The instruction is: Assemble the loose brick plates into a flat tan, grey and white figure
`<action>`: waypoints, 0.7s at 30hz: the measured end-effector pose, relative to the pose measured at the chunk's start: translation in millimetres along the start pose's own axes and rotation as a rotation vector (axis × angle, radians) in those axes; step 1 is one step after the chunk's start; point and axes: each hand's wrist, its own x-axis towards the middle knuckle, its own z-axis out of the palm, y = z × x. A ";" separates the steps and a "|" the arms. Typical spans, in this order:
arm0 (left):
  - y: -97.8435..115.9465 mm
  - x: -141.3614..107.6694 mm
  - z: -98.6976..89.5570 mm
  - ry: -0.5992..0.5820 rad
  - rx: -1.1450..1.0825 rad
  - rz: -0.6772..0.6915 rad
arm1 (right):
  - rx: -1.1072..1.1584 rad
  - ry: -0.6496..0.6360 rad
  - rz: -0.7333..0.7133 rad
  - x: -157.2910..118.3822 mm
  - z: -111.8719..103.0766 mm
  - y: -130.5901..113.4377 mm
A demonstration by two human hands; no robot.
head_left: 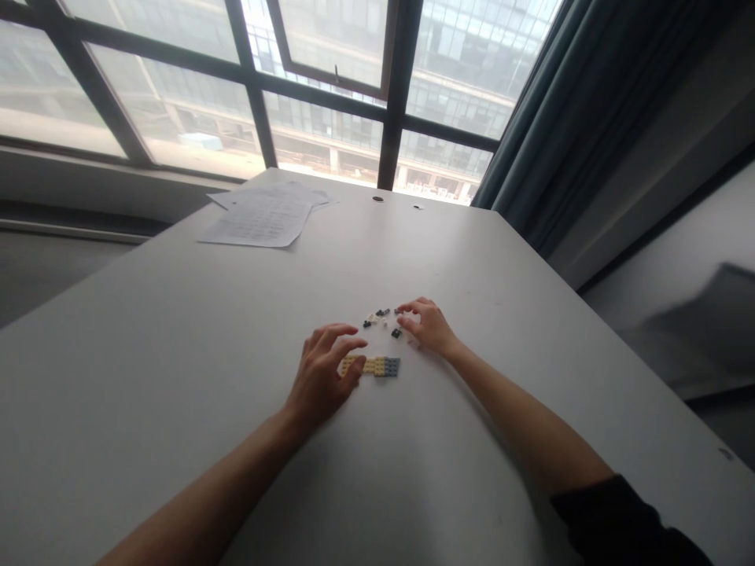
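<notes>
A flat strip of studded toy building bricks, tan (378,366) with a blue-grey end (392,367), lies on the white table. My left hand (323,371) is at its left end, with the thumb in front of part of it and the fingers apart. Whether the thumb touches the strip I cannot tell. Beyond the strip is a loose group of small white pieces (372,318) and black pieces (381,313). My right hand (430,326) reaches in from the right, thumb and forefinger parted beside a tiny dark piece (397,311). A separate black piece (396,333) sits just below its thumb.
Printed paper sheets (259,218) overlap at the table's far left. Two round holes, one of them a dark hole (378,199), are near the back edge of the table (177,377). Windows (330,134) stand behind, with a blue-grey curtain (560,110) at the right.
</notes>
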 end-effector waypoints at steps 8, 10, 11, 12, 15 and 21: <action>-0.4 0.1 0.1 -0.002 -0.011 -0.017 | 0.003 -0.039 0.062 19.5 -7.5 13.8; -0.1 0.1 0.0 0.000 -0.017 -0.033 | -0.003 -0.058 0.043 15.2 -10.3 16.4; 0.0 0.3 -0.1 0.004 -0.021 -0.048 | -0.012 -0.064 0.030 12.6 -11.5 17.7; -0.2 0.5 -0.2 0.012 -0.024 -0.068 | -0.024 -0.066 0.016 9.8 -12.4 19.2; -2.7 1.5 -0.1 0.075 -0.030 -0.167 | -0.045 -0.058 -0.027 2.2 -14.7 24.0; -12.6 3.8 1.8 0.183 -0.055 -0.342 | 0.006 -0.126 -0.080 -6.0 -18.5 34.8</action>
